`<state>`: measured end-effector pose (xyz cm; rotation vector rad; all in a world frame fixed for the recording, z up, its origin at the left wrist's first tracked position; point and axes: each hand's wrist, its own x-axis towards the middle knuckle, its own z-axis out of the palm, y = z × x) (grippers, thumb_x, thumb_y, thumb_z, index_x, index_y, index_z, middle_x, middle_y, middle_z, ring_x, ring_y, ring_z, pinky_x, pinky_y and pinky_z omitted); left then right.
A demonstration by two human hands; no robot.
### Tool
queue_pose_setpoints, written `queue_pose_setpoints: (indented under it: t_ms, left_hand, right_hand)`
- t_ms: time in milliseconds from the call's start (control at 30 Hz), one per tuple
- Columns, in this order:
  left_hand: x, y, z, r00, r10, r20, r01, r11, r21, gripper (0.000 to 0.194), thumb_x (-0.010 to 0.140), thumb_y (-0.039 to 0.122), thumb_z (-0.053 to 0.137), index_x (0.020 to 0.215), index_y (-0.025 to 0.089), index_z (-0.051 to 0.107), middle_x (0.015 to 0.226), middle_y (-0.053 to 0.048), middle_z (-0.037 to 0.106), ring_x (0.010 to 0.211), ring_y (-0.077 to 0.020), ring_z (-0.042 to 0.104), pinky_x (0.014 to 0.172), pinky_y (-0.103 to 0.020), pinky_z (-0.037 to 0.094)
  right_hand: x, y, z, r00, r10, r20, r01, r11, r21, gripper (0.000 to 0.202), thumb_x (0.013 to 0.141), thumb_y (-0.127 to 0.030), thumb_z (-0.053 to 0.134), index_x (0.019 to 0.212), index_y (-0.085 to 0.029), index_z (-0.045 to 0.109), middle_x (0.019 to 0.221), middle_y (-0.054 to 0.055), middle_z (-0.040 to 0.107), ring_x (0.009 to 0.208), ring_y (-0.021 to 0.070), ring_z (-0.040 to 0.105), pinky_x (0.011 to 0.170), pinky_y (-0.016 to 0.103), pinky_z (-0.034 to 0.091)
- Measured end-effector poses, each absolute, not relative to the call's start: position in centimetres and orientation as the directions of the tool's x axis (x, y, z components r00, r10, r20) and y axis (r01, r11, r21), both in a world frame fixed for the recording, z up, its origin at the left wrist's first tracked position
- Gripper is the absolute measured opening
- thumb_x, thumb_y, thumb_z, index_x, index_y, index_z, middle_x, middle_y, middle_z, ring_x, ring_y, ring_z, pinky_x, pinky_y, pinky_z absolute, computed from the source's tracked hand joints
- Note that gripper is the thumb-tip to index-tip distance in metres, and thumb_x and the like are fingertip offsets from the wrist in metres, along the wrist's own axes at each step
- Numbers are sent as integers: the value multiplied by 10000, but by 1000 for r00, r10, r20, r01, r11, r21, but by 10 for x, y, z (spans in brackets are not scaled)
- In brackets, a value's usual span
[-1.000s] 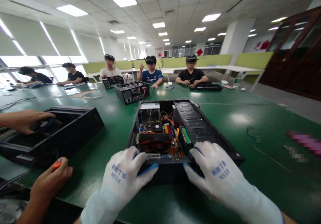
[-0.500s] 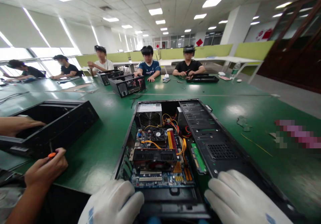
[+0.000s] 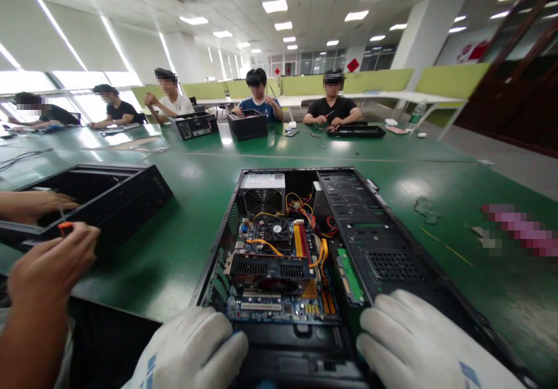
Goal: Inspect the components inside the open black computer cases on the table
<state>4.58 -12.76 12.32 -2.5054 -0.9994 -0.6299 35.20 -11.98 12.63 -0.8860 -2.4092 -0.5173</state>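
Note:
An open black computer case point(image 3: 305, 342) lies in front of me, its inside facing up. It holds a silver power supply point(image 3: 262, 194), a motherboard with a fan point(image 3: 278, 230), a black graphics card point(image 3: 268, 272) and orange cables. My left hand point(image 3: 192, 348), in a white glove, rests at the case's near left edge with its fingers curled round it. On the near right part of the case lies my right hand point(image 3: 414, 339), also gloved, fingers bent over the metal beside a green circuit board point(image 3: 350, 275). The fingertips of both hands are partly hidden.
At the left, a co-worker's hands point(image 3: 56, 261), one with an orange-handled tool, work at another black case point(image 3: 131, 209). Across the green table point(image 3: 196, 174) several people sit with cases. A yellow tie point(image 3: 447, 246) and clear plastic point(image 3: 426, 210) lie right.
The co-worker's tool hand at the left has moved up and left. Across the table, a person's black case has turned and a hand has lifted off. My hands have barely moved.

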Motion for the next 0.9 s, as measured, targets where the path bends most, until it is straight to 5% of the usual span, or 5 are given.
queue_pose_setpoints:
  t_ms: [133, 267, 400, 600, 900]
  left_hand:
    - [46, -116, 121, 622, 553, 555, 717, -687, -119, 231, 761, 433, 714, 784, 229, 608, 675, -4, 578, 568, -166, 554, 517, -311, 417]
    - [46, -106, 119, 596, 540, 594, 710, -700, -76, 226, 726, 400, 746, 817, 234, 623, 692, -1, 583, 572, -163, 548, 525, -312, 394]
    - [48, -105, 118, 578, 565, 589, 722, -690, -47, 217, 716, 389, 748, 817, 238, 629, 691, -5, 578, 581, -163, 536, 537, -309, 375]
    - [49, -108, 117, 557, 607, 567, 739, -674, -6, 192, 723, 371, 736, 812, 238, 628, 702, -12, 573, 582, -168, 518, 536, -312, 367]
    - [49, -110, 114, 535, 624, 570, 759, -651, 0, 219, 722, 375, 741, 810, 233, 600, 705, -7, 569, 598, -164, 537, 536, -297, 376]
  right_hand:
    - [355, -118, 128, -644, 417, 642, 680, 697, 229, 405, 1014, -455, 376, 801, -243, 647, 823, 54, 704, 794, 242, 625, 787, 398, 464]
    - [363, -120, 129, -647, 426, 632, 683, 694, 231, 313, 962, -486, 522, 1030, -232, 691, 1065, 57, 731, 1035, 271, 639, 958, 429, 446]
    - [363, -105, 151, -679, 496, 541, 664, 729, 165, 295, 948, -491, 536, 989, -238, 682, 989, 59, 723, 906, 238, 650, 802, 375, 486]
    - [337, -24, 188, -674, 708, 208, 738, 656, 159, 392, 966, -529, 477, 975, -192, 676, 969, 102, 693, 904, 251, 641, 814, 387, 472]
    - [261, 93, 149, -565, 757, -329, 753, 636, 171, 725, 791, -653, 620, 1256, -96, 635, 1232, 203, 669, 1118, 345, 648, 880, 396, 507]
